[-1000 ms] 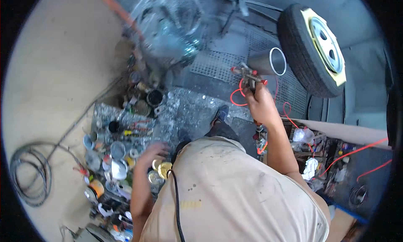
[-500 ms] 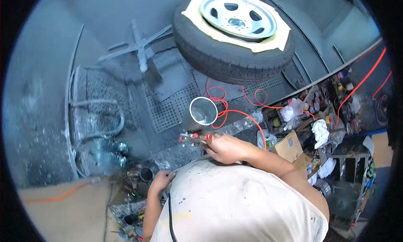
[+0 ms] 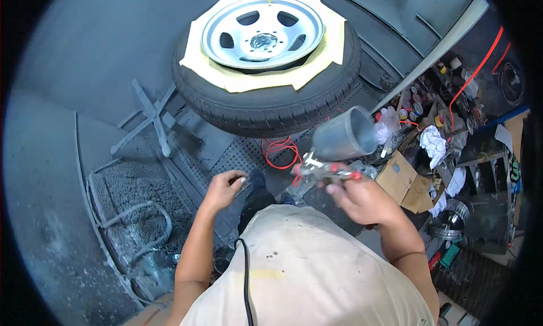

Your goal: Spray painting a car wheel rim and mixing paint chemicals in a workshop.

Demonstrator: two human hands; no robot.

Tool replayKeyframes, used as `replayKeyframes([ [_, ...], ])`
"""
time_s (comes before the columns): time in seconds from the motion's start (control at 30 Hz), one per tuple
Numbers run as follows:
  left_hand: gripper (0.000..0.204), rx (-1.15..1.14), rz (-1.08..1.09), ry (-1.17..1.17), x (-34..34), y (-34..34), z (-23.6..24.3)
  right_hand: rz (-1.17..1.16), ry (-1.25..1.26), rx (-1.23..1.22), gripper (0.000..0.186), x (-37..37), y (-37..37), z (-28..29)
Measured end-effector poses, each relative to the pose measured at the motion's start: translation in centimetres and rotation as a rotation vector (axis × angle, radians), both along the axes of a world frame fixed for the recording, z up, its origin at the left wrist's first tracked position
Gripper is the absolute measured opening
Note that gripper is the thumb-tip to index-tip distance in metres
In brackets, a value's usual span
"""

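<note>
My right hand (image 3: 366,201) is wrapped round the handle of a spray gun (image 3: 323,169) with red knobs. The gun's grey, translucent cup (image 3: 339,136) is tilted toward the right. Ahead lies a tyre (image 3: 243,114) with a silver wheel rim (image 3: 308,29) facing up. Pale yellow masking paper (image 3: 240,81) covers the tyre's sidewall around the rim. In front of my body, left of the gun, my left hand (image 3: 222,189) is raised with fingers loosely bent and thumb apart; nothing shows in it.
A grey cross-shaped stand (image 3: 151,115) is on the left, beyond a rough, paint-crusted mat (image 3: 133,196). A red hose (image 3: 281,153) coils on the floor below the tyre. Cardboard boxes (image 3: 401,179), white crumpled cloth (image 3: 433,145) and cluttered shelves (image 3: 483,196) fill the right side.
The view has turned, and the wheel now sits further left. My right hand has swung the spray gun up and right, tipping its cup. My left hand has come forward from beside my shirt.
</note>
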State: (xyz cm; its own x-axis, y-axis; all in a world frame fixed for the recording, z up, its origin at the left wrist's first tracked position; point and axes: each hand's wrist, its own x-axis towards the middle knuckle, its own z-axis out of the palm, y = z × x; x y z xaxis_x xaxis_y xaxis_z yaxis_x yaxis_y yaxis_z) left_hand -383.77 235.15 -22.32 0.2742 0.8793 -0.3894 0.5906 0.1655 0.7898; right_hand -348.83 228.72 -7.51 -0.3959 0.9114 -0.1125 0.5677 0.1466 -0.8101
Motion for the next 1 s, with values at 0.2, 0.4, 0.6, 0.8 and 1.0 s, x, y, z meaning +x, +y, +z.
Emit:
replayKeyframes([
  [0.2, 0.034, -0.036, -0.653, -0.11, 2.4, 3.4, -8.0, -0.389, -0.111, 0.143, 0.019, 0.8, 5.3, 5.0],
  [0.4, 0.04, -0.462, -0.394, -0.215, -3.0, 8.0, -15.1, -0.582, 0.066, 0.133, 0.02, -1.1, 12.7, 6.4],
  [0.6, 0.034, -0.332, 0.35, -0.488, -11.5, 18.7, -16.8, -0.546, 0.138, 0.109, 0.021, -4.9, 20.4, 6.8],
  [0.8, 0.035, -0.028, 0.767, -0.68, -12.8, 26.5, -13.1, -0.582, -0.084, 0.122, 0.021, -5.4, 26.1, 5.3],
  [1.0, 0.039, 0.122, 0.82, -0.656, -12.4, 28.7, -13.8, -0.68, -0.044, 0.146, 0.019, -4.0, 28.4, 4.9],
])
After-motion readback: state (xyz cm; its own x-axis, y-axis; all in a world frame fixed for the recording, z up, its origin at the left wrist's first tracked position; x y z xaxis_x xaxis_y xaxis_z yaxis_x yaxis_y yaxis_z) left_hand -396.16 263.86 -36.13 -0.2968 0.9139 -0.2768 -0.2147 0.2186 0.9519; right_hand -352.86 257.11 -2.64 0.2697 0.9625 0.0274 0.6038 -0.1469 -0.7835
